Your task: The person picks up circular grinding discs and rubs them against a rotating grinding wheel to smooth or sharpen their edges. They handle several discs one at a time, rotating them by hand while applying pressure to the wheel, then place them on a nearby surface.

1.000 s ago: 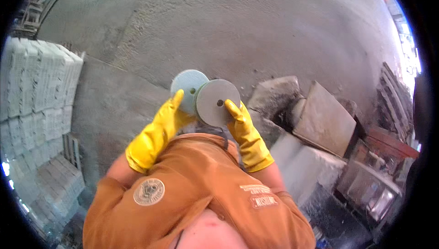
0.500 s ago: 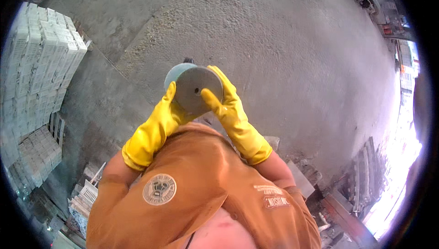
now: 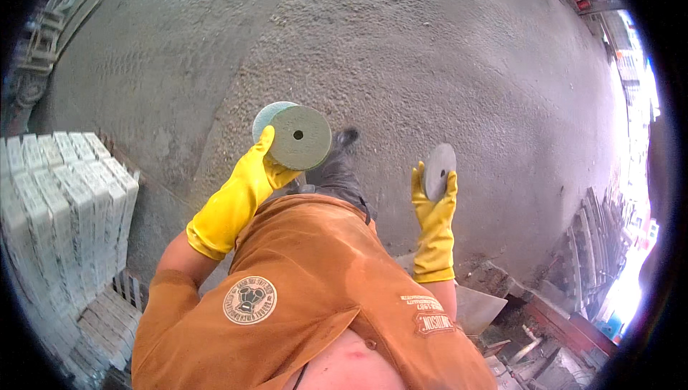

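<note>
In a yellow rubber glove, my left hand (image 3: 266, 168) is closed on the edges of two overlapping grinding discs. The upper one is a greenish-grey disc (image 3: 307, 150) with a round hole in its middle. Behind it a pale blue-green disc (image 3: 268, 116) shows only its left edge. Farther right, my gloved right hand (image 3: 434, 214) grips a single grey grinding disc (image 3: 434, 176) between thumb and fingers. That disc is tilted, its centre hole visible, and it is well apart from the other two.
A tall stack of white crates (image 3: 72, 204) stands on the left beside a wooden pallet (image 3: 111, 318). My dark boot (image 3: 347, 138) shows on the rough concrete floor (image 3: 430, 53). Wooden slats (image 3: 584, 247) and scattered scrap pieces (image 3: 530, 347) lie at the lower right.
My right hand has moved away to the right with a grey disc, uncovering the greenish-grey disc in my left hand. My view has shifted, showing more of my legs and boot.
</note>
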`<state>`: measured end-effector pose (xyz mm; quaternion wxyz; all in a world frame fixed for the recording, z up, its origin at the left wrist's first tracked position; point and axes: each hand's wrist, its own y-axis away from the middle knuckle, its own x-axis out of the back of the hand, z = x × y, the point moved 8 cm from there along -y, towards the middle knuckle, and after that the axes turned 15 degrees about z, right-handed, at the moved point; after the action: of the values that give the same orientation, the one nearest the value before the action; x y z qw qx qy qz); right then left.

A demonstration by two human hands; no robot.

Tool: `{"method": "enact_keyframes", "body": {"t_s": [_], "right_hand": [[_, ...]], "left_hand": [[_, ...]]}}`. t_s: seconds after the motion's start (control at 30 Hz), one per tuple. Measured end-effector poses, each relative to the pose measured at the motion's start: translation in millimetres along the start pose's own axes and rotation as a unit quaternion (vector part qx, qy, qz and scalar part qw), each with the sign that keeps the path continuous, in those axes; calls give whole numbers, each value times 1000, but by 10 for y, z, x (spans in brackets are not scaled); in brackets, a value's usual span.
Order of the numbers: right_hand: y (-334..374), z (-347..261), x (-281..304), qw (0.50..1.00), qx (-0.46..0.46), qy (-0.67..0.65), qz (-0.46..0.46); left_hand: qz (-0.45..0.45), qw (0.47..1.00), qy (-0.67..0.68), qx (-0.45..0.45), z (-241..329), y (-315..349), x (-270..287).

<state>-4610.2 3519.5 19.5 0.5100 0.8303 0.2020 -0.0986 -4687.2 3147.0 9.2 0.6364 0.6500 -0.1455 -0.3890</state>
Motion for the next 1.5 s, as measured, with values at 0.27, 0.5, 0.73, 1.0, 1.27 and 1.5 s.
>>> {"method": "enact_keyframes", "body": {"t_s": [0.27,0.5,0.73,1.0,1.27,1.5], "right_hand": [[-977,145,-1609,985,-66,156,-36],[-1645,-27,-4133,909,-15,374,-184],[-3660,-610,-5348,686,235,668,-170],[-4693,-943,-2927,603,-24,775,189],[-5086,-578,-5202,527,-101,831,147],[-7683,-1665,-9363,634,271,720,73]], "left_hand": [[-15,999,-33,-11,807,-437,-1858],[19,997,4,-71,2039,-875,-2890],[11,992,84,-95,3594,-1675,-3655],[15,990,2,-138,5350,-2452,-5132],[58,917,-161,-360,7624,-3579,-6887],[197,911,-159,-327,8730,-4988,-6498]]}}
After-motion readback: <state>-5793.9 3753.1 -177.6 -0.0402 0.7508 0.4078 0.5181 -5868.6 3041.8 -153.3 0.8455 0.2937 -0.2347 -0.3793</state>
